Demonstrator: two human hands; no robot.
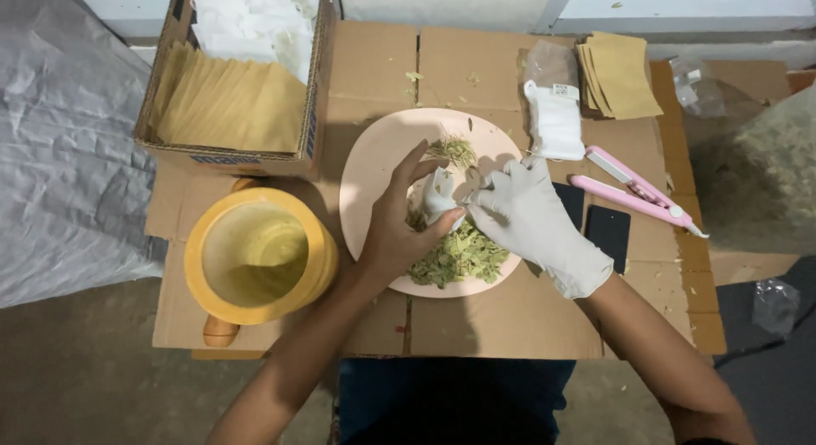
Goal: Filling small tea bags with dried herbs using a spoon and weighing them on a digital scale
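Note:
My bare left hand (393,228) holds a small white filter bag (439,195) upright over a pale pink plate (374,156). Dried green leaves (459,256) lie in a heap on the plate's near side, with a smaller tuft (452,149) at its far side. In a white glove, my right hand (529,215) pinches at the bag's mouth with its fingertips; whether it holds leaves I cannot tell.
A yellow pot (255,254) stands at the left. A cardboard box (316,88) of brown envelopes and white bags sits at the back left. More brown envelopes (619,73), a pack of white bags (554,118), a pink sealer (637,194) and a black scale (607,232) lie to the right.

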